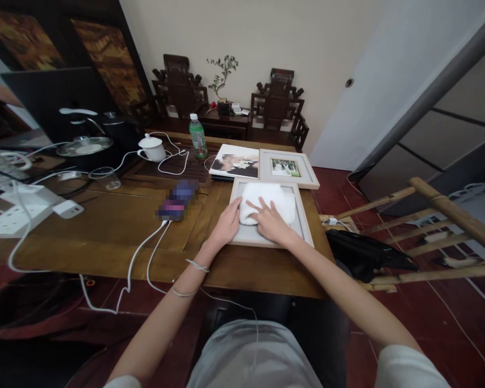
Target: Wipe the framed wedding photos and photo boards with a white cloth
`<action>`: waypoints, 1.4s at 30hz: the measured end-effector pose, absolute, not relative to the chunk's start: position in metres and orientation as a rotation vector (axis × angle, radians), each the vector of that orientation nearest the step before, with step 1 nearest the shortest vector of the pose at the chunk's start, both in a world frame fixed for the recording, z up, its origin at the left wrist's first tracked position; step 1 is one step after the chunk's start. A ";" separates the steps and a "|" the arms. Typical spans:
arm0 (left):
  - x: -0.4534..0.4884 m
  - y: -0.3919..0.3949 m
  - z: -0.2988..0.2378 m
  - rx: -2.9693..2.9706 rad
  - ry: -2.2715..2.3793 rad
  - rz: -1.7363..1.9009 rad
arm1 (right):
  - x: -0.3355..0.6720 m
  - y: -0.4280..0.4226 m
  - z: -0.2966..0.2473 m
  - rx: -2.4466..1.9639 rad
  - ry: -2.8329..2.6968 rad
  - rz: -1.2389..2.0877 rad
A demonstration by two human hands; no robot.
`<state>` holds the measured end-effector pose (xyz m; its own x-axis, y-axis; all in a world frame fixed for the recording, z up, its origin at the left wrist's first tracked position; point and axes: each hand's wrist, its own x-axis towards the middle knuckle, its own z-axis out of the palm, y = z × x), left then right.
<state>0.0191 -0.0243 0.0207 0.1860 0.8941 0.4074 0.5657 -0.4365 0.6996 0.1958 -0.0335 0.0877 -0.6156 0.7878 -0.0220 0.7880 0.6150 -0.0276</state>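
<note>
A light wooden picture frame [307, 229] lies flat near the table's front right edge. My left hand [226, 221] is at its left side, the fingers close together along the border and holding it. On the frame's face rests a folded, fluffy white cloth [283, 199], which covers most of the middle. My right hand [270, 221] lies on top of this cloth with the fingers spread and pressing down. What is under the cloth is hidden.
Behind are another frame with a photo [289, 168] and a photo board [238, 161]. A green-labelled bottle [198, 137], a lidded white cup [151, 148] and a charging phone [178, 200] stand or lie leftward. Cables hang over the wooden table's [117, 237] front edge; a bamboo rack [392, 237] stands right.
</note>
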 end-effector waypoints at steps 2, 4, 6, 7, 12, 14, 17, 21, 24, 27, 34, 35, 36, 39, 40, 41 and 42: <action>0.019 -0.024 0.019 2.116 1.357 1.138 | 0.198 -0.009 0.081 1.453 2.820 0.123; 0.018 -0.023 0.016 2.166 1.338 1.131 | 0.204 0.014 0.077 1.543 2.783 0.273; 0.017 -0.022 0.015 2.206 1.323 1.111 | 0.214 0.033 0.077 1.639 2.727 0.371; 0.017 -0.022 0.015 2.219 1.322 1.100 | 0.220 0.039 0.078 1.685 2.693 0.398; 0.018 -0.022 0.016 2.249 1.346 1.080 | 0.245 0.035 0.085 1.718 2.559 0.332; 0.018 -0.022 0.016 2.259 1.357 1.075 | 0.248 0.016 0.088 1.623 2.571 0.293; 0.019 -0.022 0.016 2.271 1.364 1.075 | 0.247 -0.024 0.096 1.504 2.595 0.196; 0.019 -0.022 0.015 2.284 1.375 1.082 | 0.244 -0.079 0.116 1.371 2.602 -0.079; 0.020 -0.022 0.016 2.289 1.375 1.085 | 0.241 -0.108 0.132 1.257 2.664 -0.246; 0.020 -0.022 0.016 2.287 1.365 1.091 | 0.234 -0.117 0.136 1.199 2.703 -0.319; 0.019 -0.020 0.014 2.286 1.362 1.084 | 0.227 -0.058 0.096 1.410 2.736 -0.108; 0.019 -0.020 0.013 2.283 1.357 1.086 | 0.228 -0.044 0.089 1.443 2.758 -0.036; 0.019 -0.019 0.012 2.278 1.351 1.092 | 0.228 -0.030 0.084 1.483 2.779 0.037; 0.018 -0.019 0.011 2.262 1.336 1.106 | 0.223 0.007 0.075 1.642 2.810 0.214; 0.018 -0.019 0.011 2.259 1.333 1.108 | 0.218 0.017 0.075 1.674 2.826 0.256; 0.018 -0.019 0.010 2.260 1.331 1.109 | 0.212 0.025 0.075 1.674 2.857 0.290; 0.018 -0.018 0.010 2.263 1.327 1.110 | 0.204 0.031 0.076 1.640 2.902 0.317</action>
